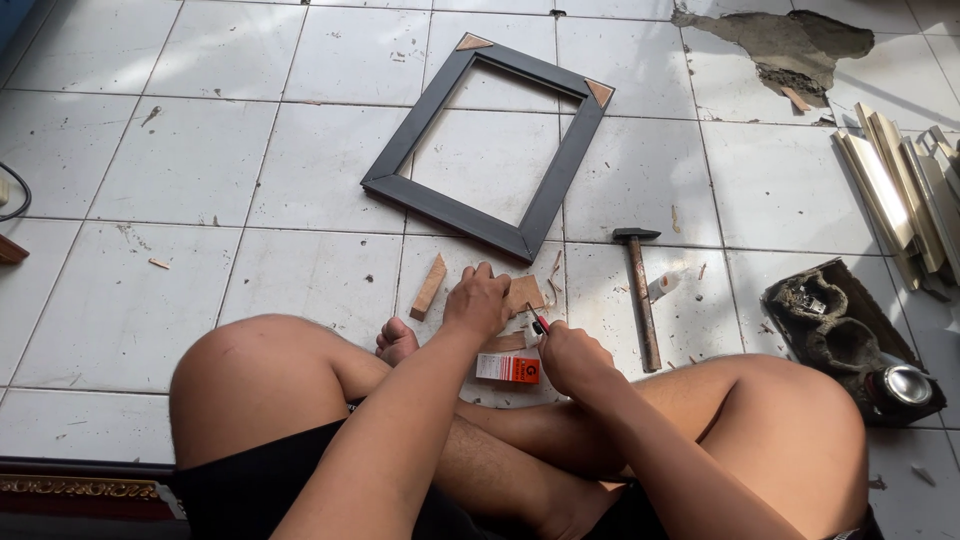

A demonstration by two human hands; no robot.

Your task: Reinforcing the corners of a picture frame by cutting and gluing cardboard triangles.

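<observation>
— What's the left hand [476, 298] on?
— A small wood piece [523, 294], thin, flat, light brown, pinned to the tile floor [300, 160] just in front of the crossed legs.
— And the right hand [572, 358]?
— Fist shut round a red-handled cutter [539, 322], tip at the wood's edge. Dark frame [487, 145] lies beyond, hammer [641, 295] to the right.

Red-handled tool [539, 322] mostly hidden by hands.

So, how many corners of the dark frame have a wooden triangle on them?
2. One triangle sits on the top corner of the dark frame, the other triangle on the right corner. The two nearer corners show none.
</observation>
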